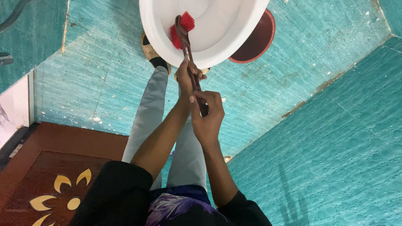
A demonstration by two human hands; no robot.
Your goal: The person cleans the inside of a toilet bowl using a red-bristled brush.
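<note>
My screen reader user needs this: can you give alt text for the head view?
Both hands, left hand ahead of right hand, grip a long-handled red-bristled brush inside a white basin. A dark red bucket sits behind it on a turquoise tiled floor.

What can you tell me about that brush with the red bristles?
The brush has a long, thin, dark reddish-brown handle, plastic by its look, and a head of bright red bristles. The head lies inside the white toilet bowl, bristles against its inner surface. The handle slants back toward the person, whose left hand grips it near the middle and right hand near its end. It looks whole; I cannot tell if it is wet.
</note>
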